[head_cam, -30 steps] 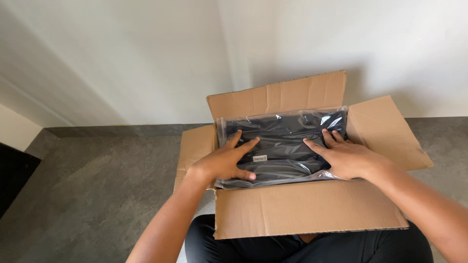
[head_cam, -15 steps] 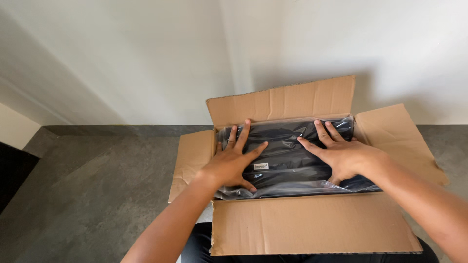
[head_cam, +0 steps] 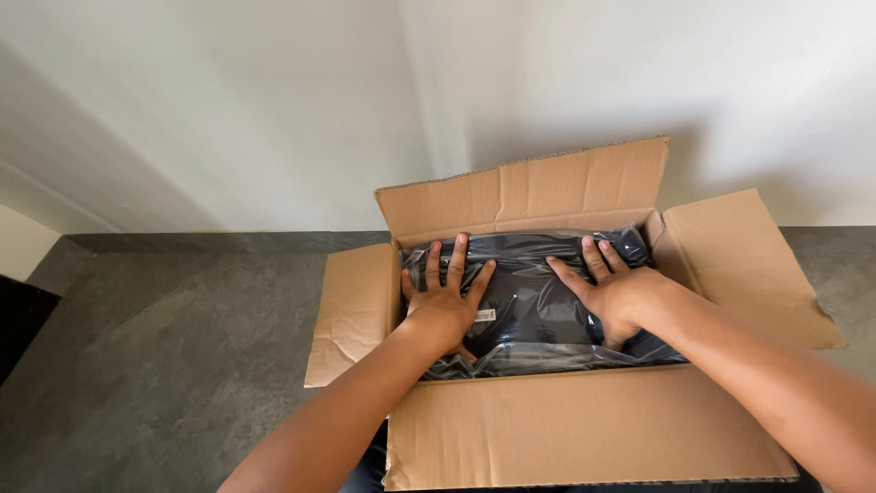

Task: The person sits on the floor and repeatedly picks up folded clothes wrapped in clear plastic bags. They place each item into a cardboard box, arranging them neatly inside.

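An open brown cardboard box (head_cam: 584, 429) stands on the floor in front of me, its four flaps spread outward. Inside lies a dark garment sealed in a clear plastic bag (head_cam: 529, 297), filling the box from side to side. My left hand (head_cam: 447, 297) lies flat on the bag's left part with fingers spread, next to a small white label. My right hand (head_cam: 616, 292) presses flat on the bag's right part, fingers pointing toward the far-left. Neither hand grips anything.
The box sits on a grey concrete floor (head_cam: 182, 347) close to a white wall (head_cam: 274, 110). A dark object (head_cam: 14, 329) shows at the left edge. My dark-clothed legs are just visible under the box's near flap.
The bag has sunk lower into the box and lies flatter. Both hands slid further toward the box's far wall and spread out flat on top of it.
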